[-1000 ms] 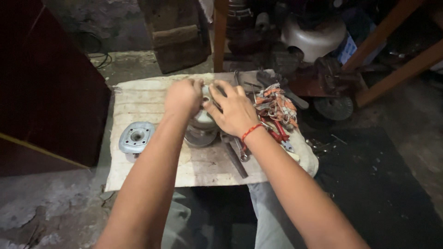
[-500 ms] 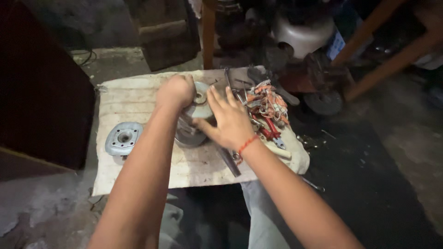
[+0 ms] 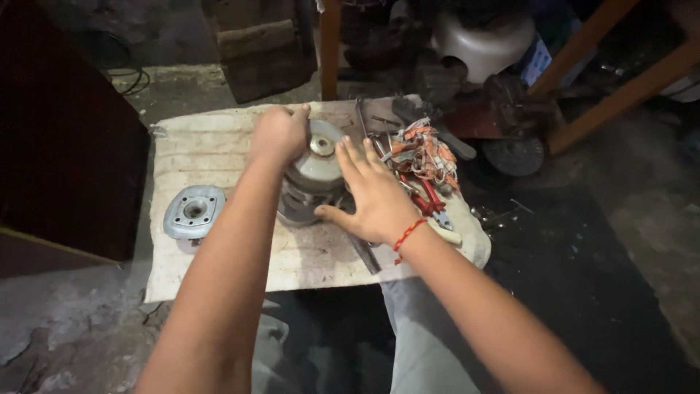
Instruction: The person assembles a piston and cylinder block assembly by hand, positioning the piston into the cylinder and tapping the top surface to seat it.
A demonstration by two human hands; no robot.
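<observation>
Right hand [image 3: 375, 193] slid off top, now flat vs motor housing [image 3: 315, 169]; left hand [image 3: 279, 133] grips rim.

Left hand [image 3: 279, 133] closed on the round metal motor part's [image 3: 315, 171] rim; right hand [image 3: 378, 195] flat against its side.

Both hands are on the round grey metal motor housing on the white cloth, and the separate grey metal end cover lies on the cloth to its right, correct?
Not quite. In the head view the separate grey metal end cover lies left of the round grey metal motor housing, not right. The rest holds: left hand and right hand are both on the housing, on the white cloth.
</observation>
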